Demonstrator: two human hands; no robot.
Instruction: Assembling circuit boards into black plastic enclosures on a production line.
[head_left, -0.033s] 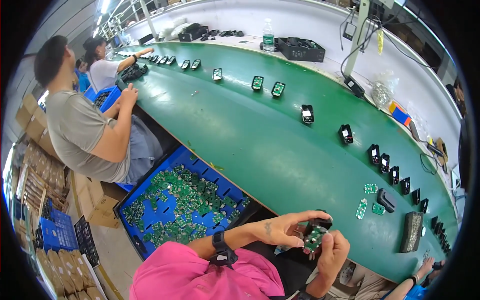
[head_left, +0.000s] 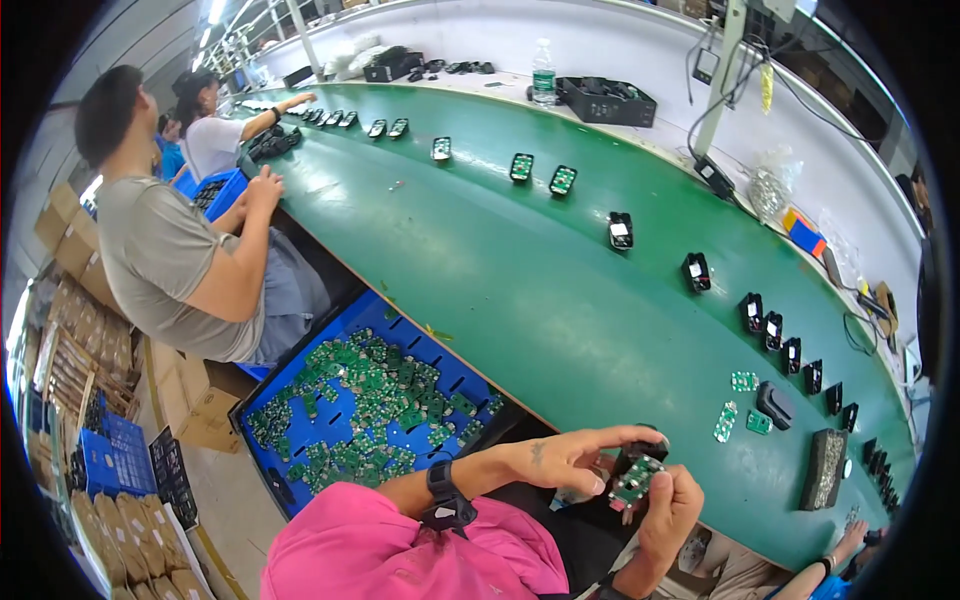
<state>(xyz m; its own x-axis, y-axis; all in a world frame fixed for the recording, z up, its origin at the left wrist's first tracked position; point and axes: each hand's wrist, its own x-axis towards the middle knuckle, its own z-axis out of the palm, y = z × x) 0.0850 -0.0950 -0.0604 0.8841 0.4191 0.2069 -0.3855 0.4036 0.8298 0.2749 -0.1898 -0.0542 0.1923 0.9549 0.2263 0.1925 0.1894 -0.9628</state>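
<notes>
Just off the table's front edge, my left hand [head_left: 562, 460] is closed on a black plastic housing [head_left: 640, 440], fingers over its top. My right hand [head_left: 672, 508] pinches a green circuit board [head_left: 636, 482] between thumb and fingers, right against the open side of that housing. Whether the board is seated inside cannot be made out. To the right on the table lie loose circuit boards [head_left: 725, 421] beside a dark housing piece [head_left: 773, 404].
A blue bin [head_left: 350, 420] of circuit boards sits left of me, below the green table [head_left: 480, 270]. Housings [head_left: 697, 272] stand in a line along the table. A dark rectangular block [head_left: 823, 470] lies at right. Co-workers sit at left [head_left: 180, 240]; another person's hand [head_left: 850, 540] reaches in at lower right.
The view has shifted very slightly. The circuit board in my right hand looks turned a little against the housing; both hands keep their hold.
</notes>
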